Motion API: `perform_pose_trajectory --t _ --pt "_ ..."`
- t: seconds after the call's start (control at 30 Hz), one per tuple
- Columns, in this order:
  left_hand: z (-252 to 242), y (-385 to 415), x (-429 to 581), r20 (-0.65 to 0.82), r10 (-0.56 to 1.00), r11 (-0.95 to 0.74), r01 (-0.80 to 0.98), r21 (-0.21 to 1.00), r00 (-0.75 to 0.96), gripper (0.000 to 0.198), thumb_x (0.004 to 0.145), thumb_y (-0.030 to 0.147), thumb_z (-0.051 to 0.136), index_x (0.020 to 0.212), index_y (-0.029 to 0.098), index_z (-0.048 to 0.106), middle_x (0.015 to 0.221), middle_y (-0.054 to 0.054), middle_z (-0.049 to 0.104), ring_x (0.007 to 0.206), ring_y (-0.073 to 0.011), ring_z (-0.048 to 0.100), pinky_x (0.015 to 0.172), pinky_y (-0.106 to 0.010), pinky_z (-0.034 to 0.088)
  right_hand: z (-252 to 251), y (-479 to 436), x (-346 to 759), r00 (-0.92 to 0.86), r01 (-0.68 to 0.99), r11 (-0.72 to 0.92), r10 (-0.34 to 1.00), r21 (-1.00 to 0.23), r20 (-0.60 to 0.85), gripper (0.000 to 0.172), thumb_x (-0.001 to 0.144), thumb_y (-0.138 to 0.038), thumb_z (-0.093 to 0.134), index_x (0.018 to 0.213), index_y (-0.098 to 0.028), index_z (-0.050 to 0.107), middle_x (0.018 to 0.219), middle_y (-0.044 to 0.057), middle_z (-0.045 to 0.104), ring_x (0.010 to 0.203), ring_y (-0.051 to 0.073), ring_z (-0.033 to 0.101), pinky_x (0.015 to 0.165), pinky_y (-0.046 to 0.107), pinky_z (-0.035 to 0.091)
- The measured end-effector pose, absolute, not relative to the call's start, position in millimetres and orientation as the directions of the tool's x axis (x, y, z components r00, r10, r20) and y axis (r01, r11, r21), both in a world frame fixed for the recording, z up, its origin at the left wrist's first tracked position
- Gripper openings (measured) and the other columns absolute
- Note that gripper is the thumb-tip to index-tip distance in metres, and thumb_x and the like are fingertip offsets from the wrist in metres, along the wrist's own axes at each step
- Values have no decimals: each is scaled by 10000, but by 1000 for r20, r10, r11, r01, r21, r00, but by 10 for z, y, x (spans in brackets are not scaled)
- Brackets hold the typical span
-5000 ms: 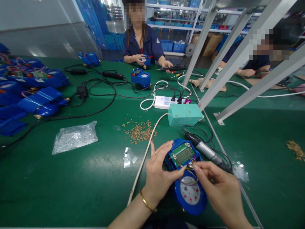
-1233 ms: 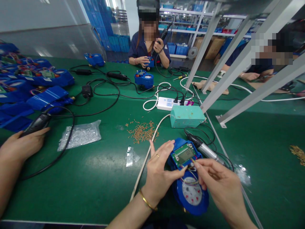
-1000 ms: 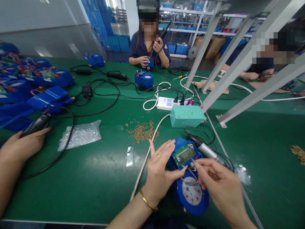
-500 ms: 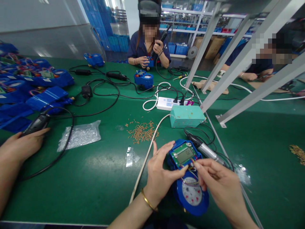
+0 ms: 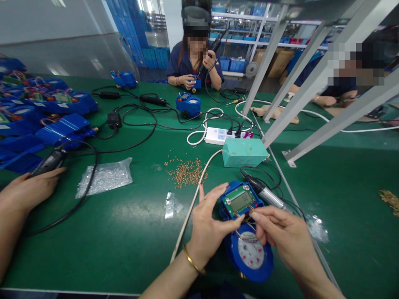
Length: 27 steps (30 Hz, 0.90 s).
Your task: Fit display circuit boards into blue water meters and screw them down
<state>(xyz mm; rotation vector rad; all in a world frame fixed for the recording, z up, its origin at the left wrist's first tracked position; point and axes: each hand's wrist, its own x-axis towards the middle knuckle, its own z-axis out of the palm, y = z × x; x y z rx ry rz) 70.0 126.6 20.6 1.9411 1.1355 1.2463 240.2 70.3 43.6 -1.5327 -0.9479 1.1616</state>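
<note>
A blue water meter (image 5: 267, 265) lies before me, with a round white dial (image 5: 251, 252) at its near end. In its far, uncovered compartment sits a green circuit board with a small display (image 5: 242, 202). My left hand (image 5: 205, 232) grips the left side of that compartment, its thumb pressed at the lower edge of the board. Between thumb and forefinger, my right hand (image 5: 282, 232) pinches thin coloured wires (image 5: 250, 213) beside the board. The wire ends are partly hidden by my fingers.
Screws (image 5: 187, 172) lie loose beyond my left hand. An electric screwdriver (image 5: 271, 195) rests right of the meter, near a turquoise box (image 5: 245, 153) and a power strip (image 5: 215, 135). Another person's hand (image 5: 34, 191) holds a black tool at left. Metal posts (image 5: 299, 95) stand at right.
My right hand has shifted slightly left with the wires, closer to the board's lower edge. Digits on the display show more clearly. My left hand keeps its hold on the water meter.
</note>
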Motion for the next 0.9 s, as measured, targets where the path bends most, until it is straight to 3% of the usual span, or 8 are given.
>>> perform_pose_trajectory --t 0.37,0.63,0.73,0.9 --pt "206 1267 690 431 878 -478 342 809 208 620 683 244 830 1226 242 529 1229 -90 696 1111 -273 682 1195 -671 130 446 721 2396 194 -70 -274 939 -959 -283 352 779 -468 755 705 -131 685 523 26 605 412 75 493 388 146 306" --pt "222 1273 697 385 905 -424 303 854 182 581 668 227 827 1183 224 560 1194 -88 710 1094 -285 689 1190 -679 165 446 735 2412 178 49 -290 944 -956 -277 360 779 -493 742 739 -139 691 544 27 624 449 116 560 421 182 401" --pt "213 1271 704 338 926 -373 264 890 168 569 656 220 831 1165 224 577 1187 -86 712 1110 -288 680 1191 -652 217 419 741 2392 195 94 -244 955 -965 -223 352 790 -494 728 700 -157 676 534 13 615 463 120 570 469 195 467" --pt "245 1291 709 281 944 -313 193 930 175 575 655 207 826 1179 229 588 1191 -82 706 1100 -276 683 1110 -575 421 335 747 2366 232 155 -229 954 -961 -190 375 787 -511 719 650 -168 654 510 5 601 442 111 554 451 179 459"
